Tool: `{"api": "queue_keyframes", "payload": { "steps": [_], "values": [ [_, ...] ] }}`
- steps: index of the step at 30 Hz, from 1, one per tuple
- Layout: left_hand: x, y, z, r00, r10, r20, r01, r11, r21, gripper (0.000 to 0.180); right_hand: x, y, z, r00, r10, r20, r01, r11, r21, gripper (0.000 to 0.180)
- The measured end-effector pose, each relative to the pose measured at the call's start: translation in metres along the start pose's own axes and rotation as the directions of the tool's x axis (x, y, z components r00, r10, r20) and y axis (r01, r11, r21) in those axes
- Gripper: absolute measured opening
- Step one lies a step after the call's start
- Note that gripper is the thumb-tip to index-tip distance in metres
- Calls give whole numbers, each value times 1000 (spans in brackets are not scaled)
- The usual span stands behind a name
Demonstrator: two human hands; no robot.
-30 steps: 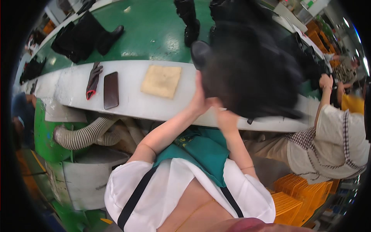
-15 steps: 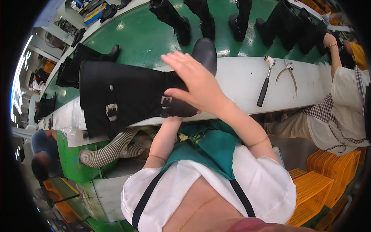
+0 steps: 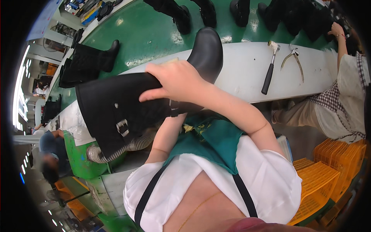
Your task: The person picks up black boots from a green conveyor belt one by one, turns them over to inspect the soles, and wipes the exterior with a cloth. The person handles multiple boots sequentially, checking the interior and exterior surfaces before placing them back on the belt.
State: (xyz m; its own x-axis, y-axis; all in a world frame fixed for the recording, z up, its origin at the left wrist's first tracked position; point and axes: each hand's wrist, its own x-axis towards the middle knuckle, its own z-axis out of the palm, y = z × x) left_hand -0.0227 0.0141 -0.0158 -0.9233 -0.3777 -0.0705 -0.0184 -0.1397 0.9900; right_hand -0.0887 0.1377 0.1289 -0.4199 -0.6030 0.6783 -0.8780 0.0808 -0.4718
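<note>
A tall black boot (image 3: 123,100) lies on its side in front of me, its buckled shaft to the left and its smooth rounded toe up to the right. My right hand (image 3: 176,82) is laid across the boot near the ankle, fingers over the far side and thumb along the shaft. My left forearm (image 3: 167,133) reaches up under the boot, and the boot hides my left hand, fingers included. One metal buckle (image 3: 122,128) shows on the wide part of the shaft; another is partly covered near my right wrist.
A hammer (image 3: 270,69) and pincers (image 3: 293,62) lie on the white bench (image 3: 239,73). Several black boots stand beyond on the green surface (image 3: 143,34). A ribbed hose (image 3: 116,154) runs below the boot's shaft. At right are a co-worker's arm (image 3: 340,46) and orange crates (image 3: 317,181).
My right hand has moved left, from raised with spread fingers to curled around the boot near the ankle. The boot has tilted, its toe now further up.
</note>
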Motion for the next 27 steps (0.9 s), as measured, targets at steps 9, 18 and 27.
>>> {"api": "queue_keyframes", "payload": {
  "steps": [9,18,27],
  "values": [
    [2,-15,-7,985,141,-103,-82,894,440,53,-4,14,-6,992,-33,124,12,985,171,55],
    [9,-22,-17,982,179,-64,-86,721,687,53,-5,39,26,939,11,343,12,998,-67,57],
    [-36,40,-7,949,-48,311,139,951,-277,49,10,98,73,919,302,252,-316,949,16,51]
  ]
}}
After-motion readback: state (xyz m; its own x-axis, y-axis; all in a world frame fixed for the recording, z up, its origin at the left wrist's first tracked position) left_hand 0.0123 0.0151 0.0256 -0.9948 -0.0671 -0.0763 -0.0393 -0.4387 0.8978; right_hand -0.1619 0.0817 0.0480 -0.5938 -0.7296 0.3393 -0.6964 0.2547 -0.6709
